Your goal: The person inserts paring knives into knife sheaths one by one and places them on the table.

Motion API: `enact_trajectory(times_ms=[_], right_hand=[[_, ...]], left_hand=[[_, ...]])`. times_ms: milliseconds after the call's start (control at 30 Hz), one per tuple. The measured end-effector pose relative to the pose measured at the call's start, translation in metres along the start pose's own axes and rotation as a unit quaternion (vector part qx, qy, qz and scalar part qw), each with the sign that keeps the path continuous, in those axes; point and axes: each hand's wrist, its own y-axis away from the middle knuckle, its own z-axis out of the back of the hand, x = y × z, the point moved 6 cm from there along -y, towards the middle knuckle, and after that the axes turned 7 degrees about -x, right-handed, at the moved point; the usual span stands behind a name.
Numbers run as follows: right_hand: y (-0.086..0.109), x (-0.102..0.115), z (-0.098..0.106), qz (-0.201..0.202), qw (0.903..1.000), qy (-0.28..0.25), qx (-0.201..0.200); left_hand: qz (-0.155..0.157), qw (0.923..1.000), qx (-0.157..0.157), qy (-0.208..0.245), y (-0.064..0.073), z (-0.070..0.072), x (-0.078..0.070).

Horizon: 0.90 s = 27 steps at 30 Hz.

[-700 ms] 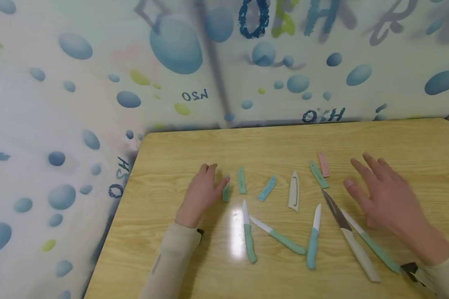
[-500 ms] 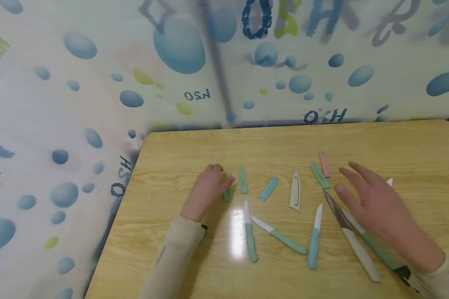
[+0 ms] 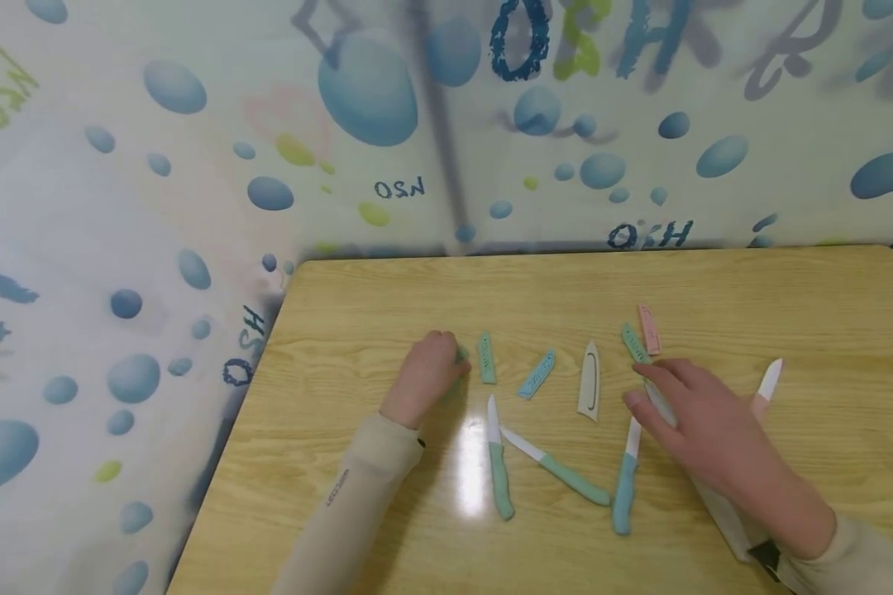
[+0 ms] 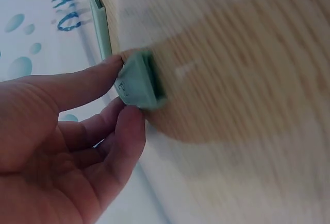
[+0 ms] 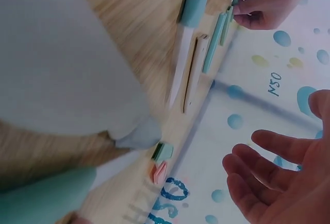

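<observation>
My left hand (image 3: 427, 376) pinches a green knife sheath (image 4: 136, 82) between thumb and fingers; in the left wrist view its open end faces away from the palm. Just right of it lies another green sheath (image 3: 487, 358). My right hand (image 3: 714, 438) hovers over the knives at the right, its fingers (image 5: 258, 172) loosely bent and holding nothing. Beneath it, partly hidden, is a knife with a whitish handle (image 3: 718, 508). A green-handled knife (image 5: 46, 198) shows beside that one in the right wrist view. Beyond the hand a white blade (image 3: 771, 378) with a pink handle sticks out.
On the wooden table (image 3: 372, 297) lie a blue sheath (image 3: 537, 374), a white sheath (image 3: 589, 382), a green sheath (image 3: 634, 342) and a pink sheath (image 3: 650, 330). Nearer are two green-handled knives (image 3: 499, 483) and a blue-handled knife (image 3: 623, 496), blades bare. A patterned wall (image 3: 536, 182) stands behind.
My left fingers have closed on the green sheath. My right hand has moved left and nearer over the knives, uncovering the pink-handled knife and covering the green-handled one.
</observation>
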Motion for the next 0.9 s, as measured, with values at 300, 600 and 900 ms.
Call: enact_trajectory(times_ms=[300, 600, 900], right_hand=[[-0.009, 0.029, -0.009, 0.034, 0.9994, -0.001, 0.000], [-0.012, 0.093, -0.035, 0.172, 0.9839, 0.004, -0.050], [-0.015, 0.135, -0.076, 0.239, 0.9686, 0.067, -0.008]], left_hand=[[0.019, 0.9972, -0.046, 0.056, 0.003, 0.007, 0.009], [0.016, 0.9681, -0.129, 0.214, 0.006, 0.024, 0.019], [0.063, 0.9041, -0.162, 0.390, 0.013, 0.036, 0.035]])
